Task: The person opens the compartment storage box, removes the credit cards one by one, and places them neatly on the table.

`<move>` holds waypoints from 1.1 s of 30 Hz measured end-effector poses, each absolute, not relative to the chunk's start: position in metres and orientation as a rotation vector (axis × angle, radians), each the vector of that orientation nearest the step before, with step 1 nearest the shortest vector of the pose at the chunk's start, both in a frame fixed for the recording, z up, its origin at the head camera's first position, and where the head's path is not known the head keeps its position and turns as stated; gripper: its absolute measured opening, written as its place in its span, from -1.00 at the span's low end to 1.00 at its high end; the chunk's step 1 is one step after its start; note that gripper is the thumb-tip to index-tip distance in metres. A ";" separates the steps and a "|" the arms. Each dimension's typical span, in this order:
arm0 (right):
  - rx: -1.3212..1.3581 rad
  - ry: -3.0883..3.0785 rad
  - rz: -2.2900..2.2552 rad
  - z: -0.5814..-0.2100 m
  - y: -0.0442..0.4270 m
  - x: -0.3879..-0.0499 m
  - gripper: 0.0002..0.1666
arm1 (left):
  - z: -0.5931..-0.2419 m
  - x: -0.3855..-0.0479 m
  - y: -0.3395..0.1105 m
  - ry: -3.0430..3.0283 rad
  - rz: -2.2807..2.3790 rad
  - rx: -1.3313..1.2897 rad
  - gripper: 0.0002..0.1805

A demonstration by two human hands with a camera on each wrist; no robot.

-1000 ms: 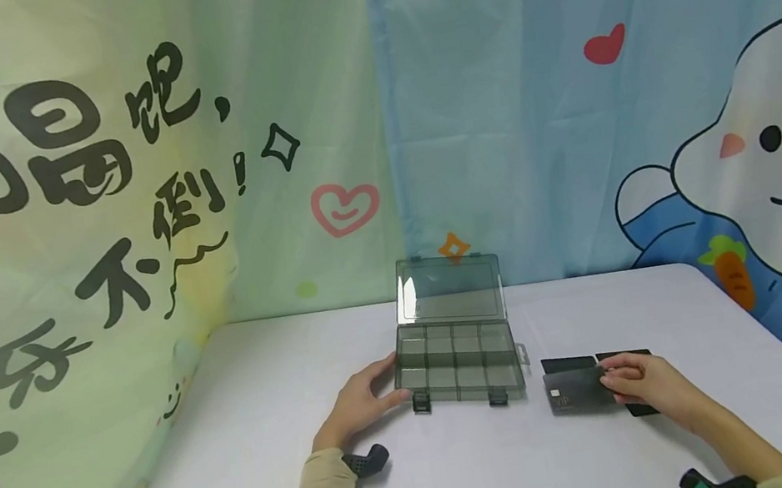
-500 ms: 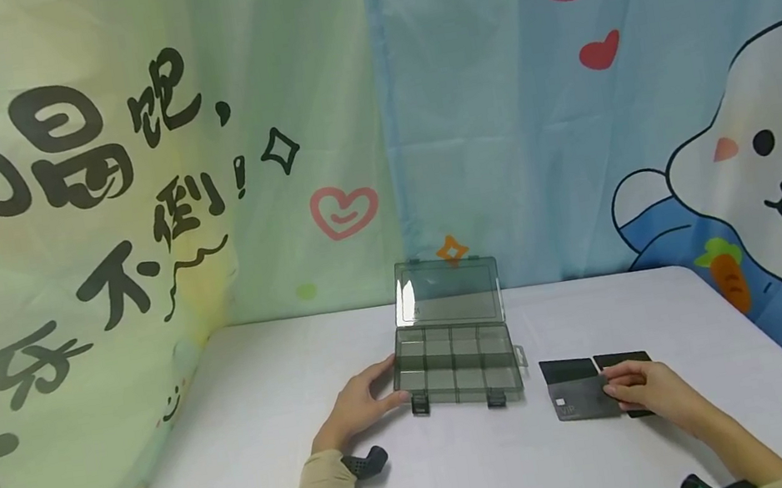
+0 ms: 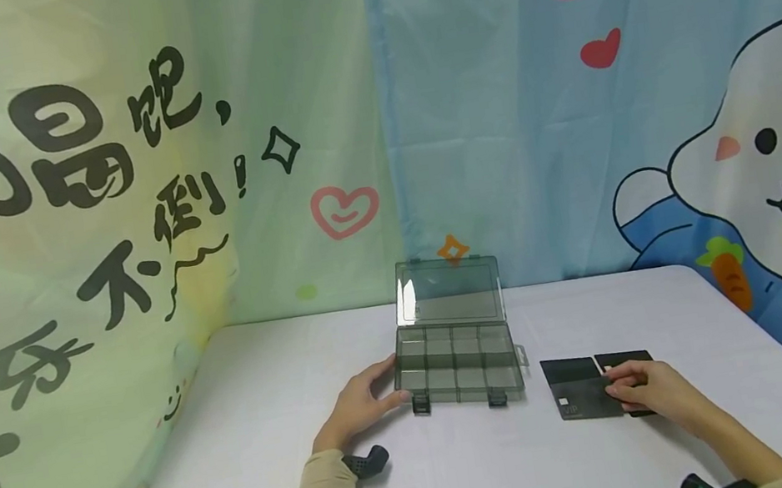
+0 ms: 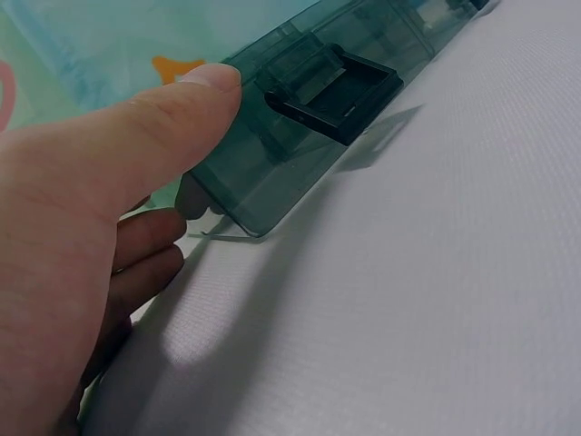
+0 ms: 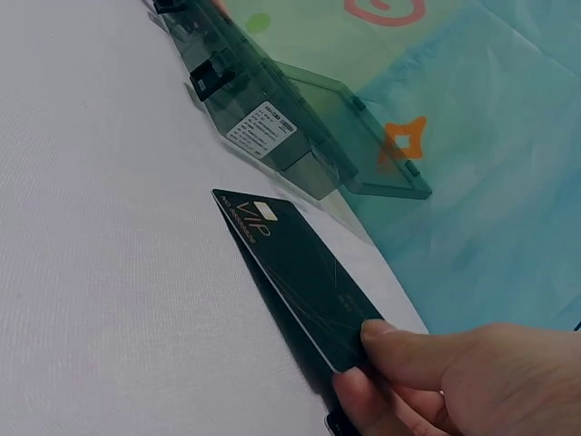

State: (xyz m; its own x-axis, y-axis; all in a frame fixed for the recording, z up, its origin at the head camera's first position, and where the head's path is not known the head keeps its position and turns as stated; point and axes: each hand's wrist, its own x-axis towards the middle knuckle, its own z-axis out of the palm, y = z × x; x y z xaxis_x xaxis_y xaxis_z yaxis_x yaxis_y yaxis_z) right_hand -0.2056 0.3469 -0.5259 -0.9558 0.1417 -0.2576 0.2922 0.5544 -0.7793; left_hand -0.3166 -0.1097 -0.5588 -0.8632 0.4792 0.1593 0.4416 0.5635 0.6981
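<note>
In the head view a transparent grey-green compartment box point(image 3: 454, 363) stands on the white table with its lid point(image 3: 448, 290) raised. My left hand point(image 3: 358, 405) grips its front left corner; in the left wrist view the thumb point(image 4: 195, 95) lies on the front wall, near a black latch point(image 4: 349, 100). To the right, my right hand point(image 3: 648, 387) pinches a dark VIP card point(image 5: 290, 263) by its right end between thumb and fingers. In the right wrist view the card tilts above the table, its shadow beneath. Another black card point(image 3: 624, 358) lies partly hidden under the right hand.
Several box compartments show no contents. A hang tab point(image 3: 521, 355) sticks out from the box's right side. A printed curtain point(image 3: 490, 94) hangs behind the table's point(image 3: 230, 386) far edge. Each wrist wears a black camera mount point(image 3: 368, 462).
The right hand has drawn the VIP card slightly toward the table's front and changed its tilt. The left hand and the box stay where they were.
</note>
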 end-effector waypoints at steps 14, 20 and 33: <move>0.368 2.736 -1.205 -0.525 0.340 -0.206 -0.53 | -0.560 -0.315 -0.110 2.734 1.199 0.788 -0.13; 0.315 2.798 -1.121 -0.522 0.339 -0.210 -0.57 | -0.559 -0.316 -0.110 2.738 1.208 0.780 -0.14; 0.335 2.803 -1.054 -0.520 0.335 -0.210 -0.64 | -0.557 -0.314 -0.109 2.721 1.213 0.763 -0.14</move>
State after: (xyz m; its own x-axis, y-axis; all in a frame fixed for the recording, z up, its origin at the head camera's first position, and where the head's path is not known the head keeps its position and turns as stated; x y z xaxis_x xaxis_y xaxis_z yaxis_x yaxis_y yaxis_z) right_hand -0.2096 0.3346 -0.5197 -0.9672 0.1613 -0.1960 0.2505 0.7317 -0.6339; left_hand -0.3142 -0.1094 -0.5574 -0.8748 0.4648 0.1364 0.4122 0.5663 0.7137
